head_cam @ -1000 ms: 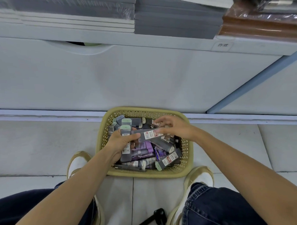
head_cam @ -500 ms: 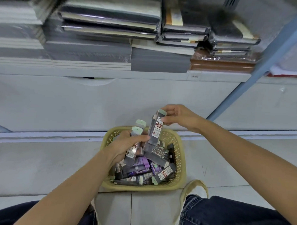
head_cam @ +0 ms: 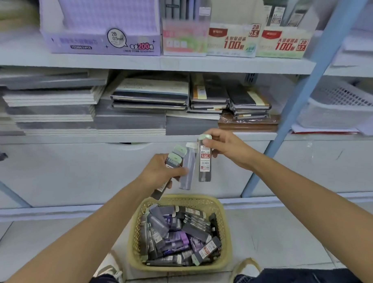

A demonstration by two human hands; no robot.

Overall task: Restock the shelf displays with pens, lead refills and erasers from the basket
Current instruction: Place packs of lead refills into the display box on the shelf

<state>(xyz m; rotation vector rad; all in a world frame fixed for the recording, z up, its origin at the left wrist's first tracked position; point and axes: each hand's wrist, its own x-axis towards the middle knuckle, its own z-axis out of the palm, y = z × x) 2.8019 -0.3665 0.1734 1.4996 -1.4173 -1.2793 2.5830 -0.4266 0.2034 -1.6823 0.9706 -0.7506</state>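
At frame centre, the left hand point(head_cam: 161, 172) gripped a bunch of dark lead-refill cases with pale green caps point(head_cam: 174, 160). Just right, the right hand point(head_cam: 224, 148) pinched one upright grey refill case with a red-and-white label point(head_cam: 204, 161) by its cap. Below sat the yellow woven plastic basket point(head_cam: 225, 223), holding more refills.

Stacked notebooks point(head_cam: 149, 97); white, perhaps mesh, tray point(head_cam: 339, 108).

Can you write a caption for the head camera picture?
Both hands lift lead refill cases above the yellow basket toward the shelf's display boxes.
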